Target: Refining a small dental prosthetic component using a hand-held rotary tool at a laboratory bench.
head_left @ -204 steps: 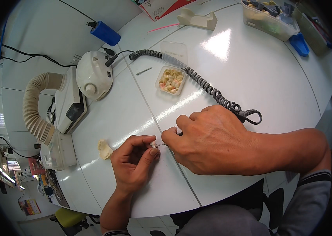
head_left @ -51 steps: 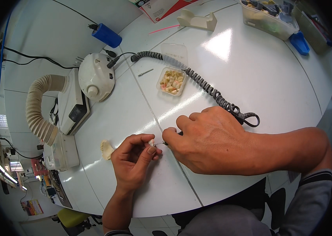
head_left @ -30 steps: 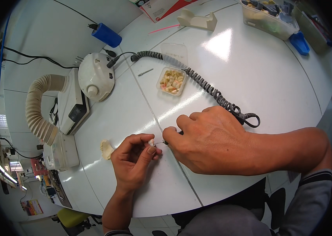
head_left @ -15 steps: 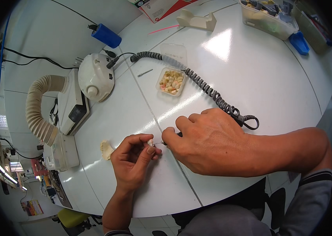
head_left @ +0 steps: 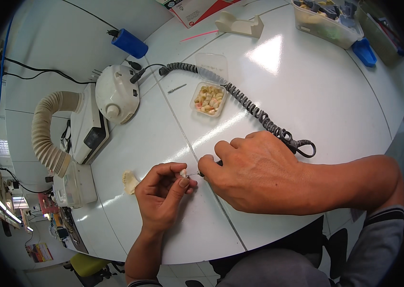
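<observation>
Between the thumb and index finger of my left hand (head_left: 164,193) is pinched a small whitish artificial tooth (head_left: 183,173). My right hand (head_left: 254,174) is wrapped round a dark rotary handpiece (head_left: 219,163), mostly hidden under my fingers. Its thin metal bur (head_left: 193,174) points left and reaches the tooth; whether it touches cannot be made out. Left of my left hand lies a cream-coloured dental arch piece (head_left: 129,182). Beyond my hands stands an uncovered clear box (head_left: 193,106) full of yellowish and pinkish teeth.
A coiled grey cord (head_left: 254,111) runs from near my right hand back toward a white control unit (head_left: 118,94). Beside that sits a suction box with a ribbed hose (head_left: 42,129). A loose bur (head_left: 177,88), a cream handpiece rest (head_left: 240,26) and a filled plastic tub (head_left: 326,28) lie farther back.
Almost nothing differs. Both hands keep their grip, and my right hand with the handpiece has shifted only very slightly.
</observation>
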Motion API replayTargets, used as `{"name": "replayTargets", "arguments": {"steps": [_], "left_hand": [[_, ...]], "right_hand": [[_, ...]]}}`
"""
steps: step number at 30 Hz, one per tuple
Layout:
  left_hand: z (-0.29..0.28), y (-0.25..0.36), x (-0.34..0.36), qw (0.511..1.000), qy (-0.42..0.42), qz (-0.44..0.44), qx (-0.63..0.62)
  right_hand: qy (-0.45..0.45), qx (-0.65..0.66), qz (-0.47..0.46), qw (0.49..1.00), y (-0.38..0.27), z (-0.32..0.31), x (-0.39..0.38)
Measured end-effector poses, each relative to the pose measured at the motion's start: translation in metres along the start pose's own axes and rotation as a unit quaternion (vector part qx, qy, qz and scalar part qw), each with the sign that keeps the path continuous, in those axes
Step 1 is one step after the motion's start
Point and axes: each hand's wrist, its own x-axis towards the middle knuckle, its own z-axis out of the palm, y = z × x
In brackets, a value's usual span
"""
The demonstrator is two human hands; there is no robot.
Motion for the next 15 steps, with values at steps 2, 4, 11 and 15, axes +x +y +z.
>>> {"name": "replayTargets", "arguments": {"steps": [2, 4, 11, 15], "left_hand": [[-0.0005, -0.0007, 0.0009, 1.0, 0.001, 0.004, -0.003], [-0.0007, 0.0, 0.001, 1.0, 0.0, 0.004, -0.003], [-0.0002, 0.0001, 0.0004, 1.0, 0.0, 0.004, -0.003], [-0.0005, -0.0005, -0.0001, 1.0, -0.006, 0.009, 0.0]], "right_hand": [[0.01, 0.007, 0.005, 1.0, 0.0007, 0.001, 0.0005], [0.014, 0.006, 0.005, 1.0, 0.001, 0.0013, 0.0], [0.016, 0.004, 0.007, 1.0, -0.0003, 0.0011, 0.0002], [0.004, 0.012, 0.0, 1.0, 0.0009, 0.0001, 0.0]]}}
